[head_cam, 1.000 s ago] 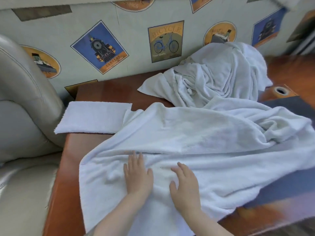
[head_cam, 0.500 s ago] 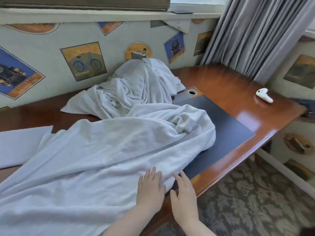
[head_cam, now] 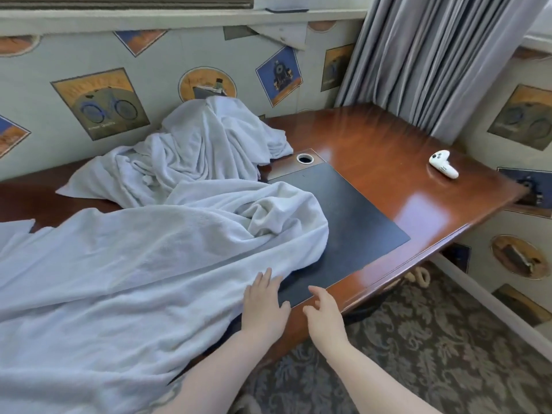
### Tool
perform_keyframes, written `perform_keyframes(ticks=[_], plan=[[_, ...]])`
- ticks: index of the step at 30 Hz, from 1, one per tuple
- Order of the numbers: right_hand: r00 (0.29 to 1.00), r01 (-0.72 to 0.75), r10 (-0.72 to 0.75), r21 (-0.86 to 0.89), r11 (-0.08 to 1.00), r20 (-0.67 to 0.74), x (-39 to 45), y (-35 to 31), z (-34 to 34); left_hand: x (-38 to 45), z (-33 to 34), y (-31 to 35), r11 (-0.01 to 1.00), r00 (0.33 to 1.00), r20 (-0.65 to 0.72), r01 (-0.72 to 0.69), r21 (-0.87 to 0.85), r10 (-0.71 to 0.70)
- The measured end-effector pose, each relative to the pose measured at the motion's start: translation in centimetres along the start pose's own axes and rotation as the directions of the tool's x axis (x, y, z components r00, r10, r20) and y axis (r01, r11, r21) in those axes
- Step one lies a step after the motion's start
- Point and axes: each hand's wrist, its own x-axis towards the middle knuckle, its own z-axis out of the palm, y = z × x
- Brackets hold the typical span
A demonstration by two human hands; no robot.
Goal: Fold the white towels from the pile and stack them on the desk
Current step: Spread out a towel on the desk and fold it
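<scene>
Both hands were at the desk's near edge: our left hand (head_cam: 263, 306) lay flat, fingers straight, on the hem of the big white terry towel (head_cam: 143, 264); our right hand (head_cam: 324, 313) hovered just beside it, fingers loosely curled, holding nothing. That towel was spread but bunched at its right end, unfolded. One flat white towel corner (head_cam: 15, 231) showed far left, likely folded. The crumpled white towel pile (head_cam: 191, 156) waited behind. Most work remained, we judged. Surface: glossy reddish wooden desk (head_cam: 388, 162) with a dark rectangular mat (head_cam: 355, 231), a white game controller (head_cam: 443, 164); grey curtain (head_cam: 433, 58), poster-print wallpaper, patterned carpet.
</scene>
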Motion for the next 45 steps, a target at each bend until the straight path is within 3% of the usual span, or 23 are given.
perform_keyframes(ticks=[4, 7, 10, 13, 15, 16, 18, 20, 22, 24, 27, 29, 30, 31, 33, 34, 36, 37, 39, 41, 45], plan=[[0.965, -0.264, 0.249, 0.337, 0.904, 0.086, 4.7, -1.8, -0.7, 3.9, 0.0, 1.2, 1.0, 0.999, -0.033, -0.018, 0.02, 0.018], [0.937, -0.348, 0.309, 0.546, 0.762, 0.166, 7.9, -2.7, -1.8, 7.7, 0.4, 2.6, 0.995, 0.997, -0.04, -0.056, 0.079, 0.059], [0.911, -0.412, 0.324, 0.582, 0.701, 0.255, 10.6, -3.2, -3.4, 11.4, 1.6, 4.1, 0.982, 0.997, -0.031, -0.059, 0.182, 0.066], [0.911, -0.408, 0.28, 0.563, 0.719, 0.302, 12.6, -3.3, -4.3, 13.7, 3.0, 4.9, 0.98, 0.998, 0.006, 0.06, 0.191, -0.062], [0.91, -0.399, 0.249, 0.534, 0.745, 0.332, 13.6, -3.2, -4.7, 14.8, 3.3, 4.5, 0.967, 0.989, -0.046, 0.145, 0.211, -0.138], [0.909, -0.397, 0.248, 0.519, 0.757, 0.334, 13.9, -3.1, -5.0, 15.2, 3.2, 4.2, 0.968, 0.981, -0.101, 0.182, 0.174, -0.166], [0.906, -0.396, 0.246, 0.49, 0.777, 0.344, 15.0, -2.7, -5.9, 16.4, 2.1, 3.8, 0.958, 0.942, -0.183, 0.268, -0.101, -0.282], [0.889, -0.433, 0.257, 0.515, 0.74, 0.378, 16.7, -2.8, -6.5, 17.7, -0.1, 4.3, 0.826, 0.896, -0.189, 0.264, -0.498, -0.401], [0.847, -0.511, 0.295, 0.524, 0.681, 0.442, 18.1, -3.4, -6.4, 17.8, -3.0, 6.0, 0.488, 0.887, -0.105, 0.145, -0.861, -0.45], [0.812, -0.561, 0.322, 0.498, 0.661, 0.488, 19.2, -4.5, -6.0, 17.3, -5.6, 7.2, 0.224, 0.907, -0.052, 0.048, -0.973, -0.418], [0.757, -0.576, 0.223, 0.466, 0.672, 0.614, 19.2, -8.1, -6.0, 15.8, -8.3, 8.6, 0.003, 0.928, 0.022, 0.025, -1.0, -0.372], [0.865, -0.386, 0.075, 0.563, 0.731, 0.496, 18.4, -10.4, -4.8, 14.6, -9.0, 9.6, -0.053, 0.917, 0.095, 0.081, -0.995, -0.387], [0.871, -0.386, 0.01, 0.67, 0.634, 0.492, 18.7, -11.9, -5.9, 14.0, -9.0, 10.0, -0.044, 0.908, 0.124, 0.116, -0.992, -0.401], [0.823, -0.457, -0.035, 0.697, 0.553, 0.567, 19.4, -13.2, -7.0, 13.4, -8.8, 10.4, -0.03, 0.898, 0.146, 0.147, -0.989, -0.414], [0.775, -0.433, -0.139, 0.677, 0.595, 0.617, 19.8, -14.5, -7.7, 12.1, -8.2, 10.9, 0.003, 0.891, 0.182, 0.202, -0.979, -0.416], [0.787, -0.444, -0.071, 0.643, 0.623, 0.613, 21.5, -15.2, -8.2, 11.5, -7.6, 11.1, 0.037, 0.89, 0.194, 0.229, -0.973, -0.412], [0.698, -0.537, -0.124, 0.631, 0.559, 0.705, 25.2, -15.3, -11.5, 10.8, -6.3, 11.7, 0.102, 0.891, 0.185, 0.248, -0.963, -0.414], [0.673, -0.502, -0.188, 0.629, 0.594, 0.715, 26.0, -15.6, -12.7, 10.7, -5.7, 12.2, 0.133, 0.897, 0.154, 0.227, -0.965, -0.415], [0.714, -0.259, -0.332, 0.673, 0.693, 0.617, 26.7, -16.2, -13.8, 10.8, -4.7, 13.4, 0.247, 0.903, 0.079, 0.199, -0.948, -0.423], [0.785, 0.018, -0.461, 0.729, 0.684, 0.414, 27.1, -16.5, -14.9, 11.4, -3.7, 14.6, 0.391, 0.895, 0.017, 0.212, -0.896, -0.447], [0.844, 0.319, -0.523, 0.669, 0.672, 0.123, 28.6, -14.9, -18.5, 13.9, -2.0, 15.7, 0.562, 0.872, -0.056, 0.264, -0.784, -0.487]])
